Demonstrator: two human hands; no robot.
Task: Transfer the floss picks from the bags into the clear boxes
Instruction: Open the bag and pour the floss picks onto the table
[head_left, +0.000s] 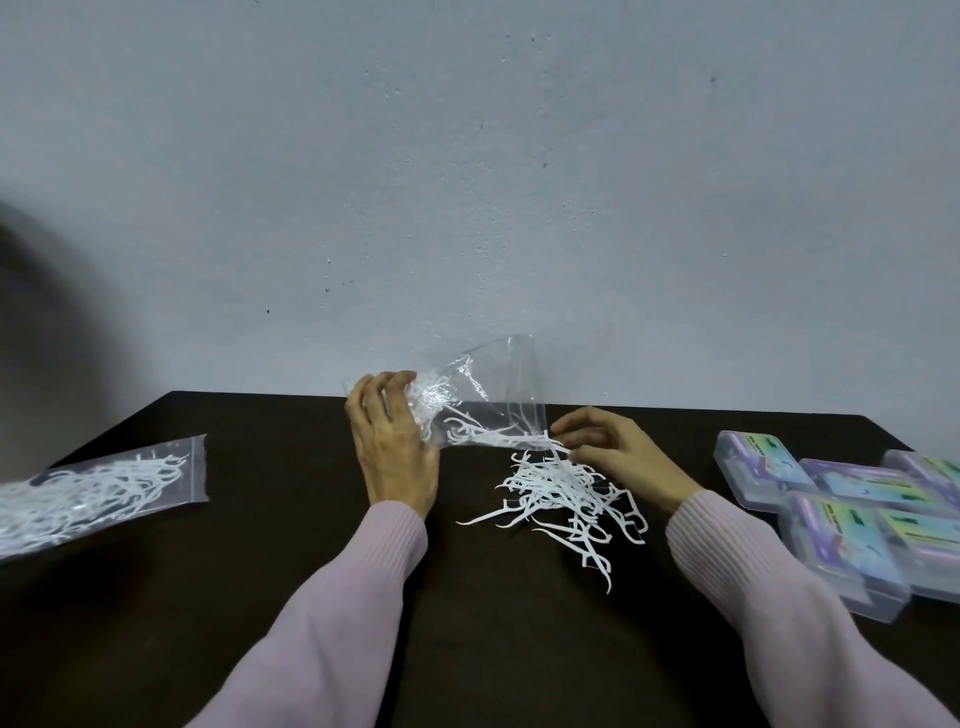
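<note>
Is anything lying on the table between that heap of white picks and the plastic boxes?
Only the person's right hand and sleeve cross that stretch; otherwise bare dark table separates the loose white floss picks from the closed clear plastic boxes.

Pale pink ribbed-cuff sleeves (332, 613)

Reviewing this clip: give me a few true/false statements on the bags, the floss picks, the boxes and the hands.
1. The left hand grips the closed end of a clear bag tipped toward the table. True.
2. All the floss picks are already inside the clear boxes. False: a loose pile of floss picks lies on the table, and the boxes look closed.
3. A second bag holding picks lies at the far left. True.
4. The boxes sit to the left of the hands. False: they sit to the right.
5. The right hand is at the tipped bag's mouth. True.
</note>
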